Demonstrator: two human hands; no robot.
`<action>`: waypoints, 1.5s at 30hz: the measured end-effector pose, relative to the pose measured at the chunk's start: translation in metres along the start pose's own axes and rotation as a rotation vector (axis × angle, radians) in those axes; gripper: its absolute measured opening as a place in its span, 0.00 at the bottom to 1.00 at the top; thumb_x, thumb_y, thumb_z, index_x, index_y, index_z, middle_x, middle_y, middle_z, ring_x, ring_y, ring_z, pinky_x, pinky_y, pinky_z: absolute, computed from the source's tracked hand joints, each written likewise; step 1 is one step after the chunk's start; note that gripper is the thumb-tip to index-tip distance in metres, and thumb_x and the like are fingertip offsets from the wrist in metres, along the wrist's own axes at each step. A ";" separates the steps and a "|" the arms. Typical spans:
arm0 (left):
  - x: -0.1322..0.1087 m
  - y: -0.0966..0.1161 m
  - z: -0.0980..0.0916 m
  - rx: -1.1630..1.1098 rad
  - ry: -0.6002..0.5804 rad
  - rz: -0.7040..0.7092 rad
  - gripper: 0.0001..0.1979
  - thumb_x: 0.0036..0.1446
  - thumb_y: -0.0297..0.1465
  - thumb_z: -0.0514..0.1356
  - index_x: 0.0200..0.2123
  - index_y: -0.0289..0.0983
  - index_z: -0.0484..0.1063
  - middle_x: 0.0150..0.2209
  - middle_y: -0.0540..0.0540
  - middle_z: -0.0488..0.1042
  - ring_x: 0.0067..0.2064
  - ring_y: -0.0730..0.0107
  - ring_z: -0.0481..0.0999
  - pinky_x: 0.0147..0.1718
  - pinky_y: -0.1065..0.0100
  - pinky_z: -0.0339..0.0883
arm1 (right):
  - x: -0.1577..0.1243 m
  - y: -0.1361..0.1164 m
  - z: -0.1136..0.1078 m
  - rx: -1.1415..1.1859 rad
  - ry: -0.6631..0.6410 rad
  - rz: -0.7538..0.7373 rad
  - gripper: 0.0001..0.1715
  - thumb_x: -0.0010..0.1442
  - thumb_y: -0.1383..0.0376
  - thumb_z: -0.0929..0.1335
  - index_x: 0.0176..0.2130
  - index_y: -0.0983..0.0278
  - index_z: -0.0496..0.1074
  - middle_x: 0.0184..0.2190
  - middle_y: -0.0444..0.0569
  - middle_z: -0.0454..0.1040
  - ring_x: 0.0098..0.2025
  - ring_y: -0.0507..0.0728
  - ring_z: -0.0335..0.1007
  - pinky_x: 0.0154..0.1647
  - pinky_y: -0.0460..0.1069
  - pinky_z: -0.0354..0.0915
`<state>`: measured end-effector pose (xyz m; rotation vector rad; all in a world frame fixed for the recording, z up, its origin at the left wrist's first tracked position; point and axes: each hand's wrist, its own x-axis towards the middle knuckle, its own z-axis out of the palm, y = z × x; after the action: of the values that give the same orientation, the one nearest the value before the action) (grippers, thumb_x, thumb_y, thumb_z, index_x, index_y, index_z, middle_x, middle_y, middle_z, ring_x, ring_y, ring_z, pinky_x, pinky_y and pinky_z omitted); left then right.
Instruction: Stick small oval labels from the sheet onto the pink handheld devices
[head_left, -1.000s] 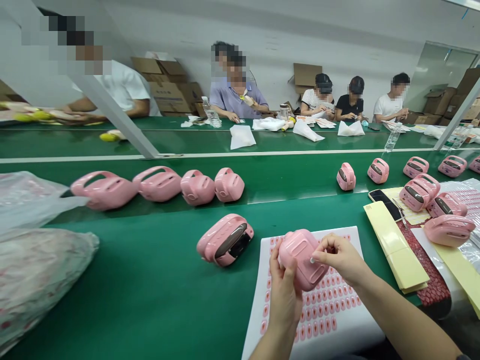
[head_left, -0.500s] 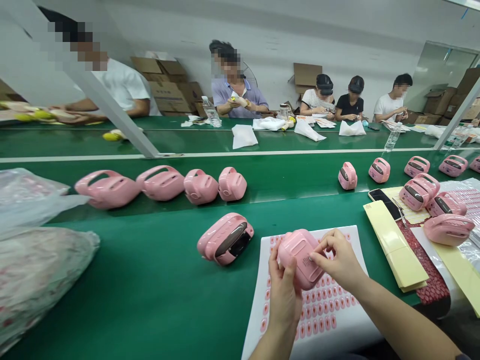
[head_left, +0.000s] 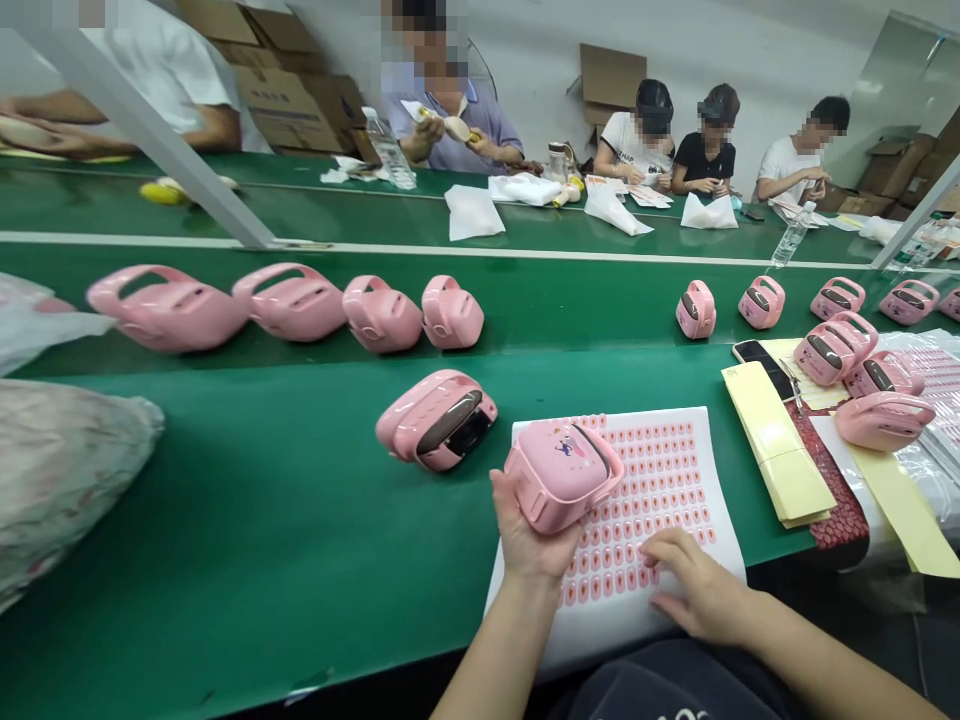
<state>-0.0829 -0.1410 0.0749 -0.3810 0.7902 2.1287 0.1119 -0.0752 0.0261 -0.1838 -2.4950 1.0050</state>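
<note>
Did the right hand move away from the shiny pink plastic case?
Yes. Compared with the white sheet of pink stickers, the right hand moved off the shiny pink plastic case, toward the sheet's near edge, and now lies on the sheet.

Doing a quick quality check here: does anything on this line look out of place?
One pink plastic device sits alone in front of the row, tipped over with its dark window showing, unlike the others. At the right, two more pink devices look pressed together, one against the other, on the green belt.
</note>
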 end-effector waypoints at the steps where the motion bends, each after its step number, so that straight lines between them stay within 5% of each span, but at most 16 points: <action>1: 0.001 0.001 -0.003 -0.002 -0.015 -0.033 0.20 0.60 0.42 0.50 0.51 0.42 0.68 0.37 0.44 0.78 0.35 0.58 0.77 0.25 0.60 0.72 | -0.007 0.005 0.007 -0.008 -0.062 0.033 0.35 0.52 0.76 0.67 0.56 0.59 0.54 0.44 0.54 0.67 0.46 0.60 0.68 0.46 0.57 0.69; 7: 0.003 -0.008 -0.015 -0.049 -0.106 -0.154 0.18 0.56 0.40 0.55 0.48 0.40 0.69 0.38 0.41 0.77 0.34 0.55 0.77 0.25 0.58 0.72 | -0.011 0.020 0.023 0.093 -0.055 0.183 0.35 0.52 0.81 0.64 0.55 0.57 0.55 0.43 0.49 0.64 0.39 0.54 0.73 0.44 0.54 0.71; 11: 0.005 -0.011 -0.021 -0.101 -0.117 -0.131 0.16 0.56 0.42 0.54 0.39 0.38 0.73 0.34 0.42 0.78 0.30 0.58 0.77 0.23 0.62 0.72 | -0.005 0.019 0.020 0.078 -0.105 0.227 0.36 0.48 0.81 0.67 0.52 0.59 0.59 0.41 0.48 0.64 0.43 0.57 0.71 0.47 0.56 0.70; 15: 0.006 -0.009 -0.027 -0.129 -0.116 -0.101 0.13 0.57 0.38 0.54 0.40 0.40 0.73 0.36 0.43 0.79 0.35 0.57 0.79 0.28 0.60 0.74 | -0.003 0.017 0.019 0.079 -0.117 0.295 0.34 0.49 0.82 0.66 0.52 0.59 0.60 0.41 0.49 0.64 0.40 0.55 0.72 0.45 0.54 0.71; 25: -0.001 -0.011 -0.043 -0.083 -0.092 -0.059 0.19 0.56 0.35 0.55 0.51 0.44 0.68 0.36 0.46 0.80 0.34 0.57 0.79 0.25 0.60 0.74 | -0.016 0.012 0.015 -0.091 -0.237 0.140 0.40 0.52 0.77 0.68 0.60 0.61 0.52 0.46 0.55 0.67 0.46 0.60 0.69 0.48 0.56 0.69; 32: -0.009 -0.012 -0.076 -0.042 -0.102 -0.086 0.21 0.50 0.37 0.61 0.50 0.49 0.70 0.36 0.49 0.80 0.37 0.56 0.79 0.25 0.64 0.73 | -0.027 0.010 0.027 -0.042 -0.015 0.028 0.32 0.55 0.77 0.63 0.57 0.58 0.56 0.38 0.51 0.70 0.38 0.58 0.72 0.38 0.52 0.73; 36: -0.009 -0.010 -0.080 0.152 -0.168 -0.047 0.30 0.41 0.43 0.67 0.50 0.49 0.69 0.40 0.46 0.79 0.42 0.50 0.77 0.33 0.57 0.74 | -0.015 0.009 0.026 0.022 0.304 0.067 0.22 0.58 0.73 0.63 0.51 0.58 0.61 0.33 0.47 0.69 0.31 0.54 0.73 0.32 0.49 0.73; 41: -0.027 -0.009 -0.062 0.764 -0.362 0.442 0.46 0.20 0.31 0.75 0.51 0.44 0.69 0.49 0.41 0.72 0.50 0.43 0.71 0.48 0.52 0.67 | 0.021 -0.018 -0.005 -0.010 0.772 -0.036 0.23 0.59 0.71 0.66 0.53 0.58 0.60 0.31 0.45 0.69 0.28 0.52 0.72 0.32 0.50 0.73; 45: -0.040 -0.007 -0.050 1.050 -0.614 0.710 0.42 0.22 0.22 0.73 0.48 0.46 0.72 0.48 0.40 0.74 0.50 0.42 0.72 0.51 0.48 0.63 | 0.044 -0.045 -0.027 -0.062 0.765 -0.322 0.33 0.58 0.75 0.67 0.58 0.56 0.55 0.31 0.45 0.73 0.28 0.51 0.72 0.30 0.48 0.74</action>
<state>-0.0520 -0.1939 0.0546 1.1822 1.6276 1.8705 0.0865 -0.0786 0.0902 -0.1433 -1.7789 0.5720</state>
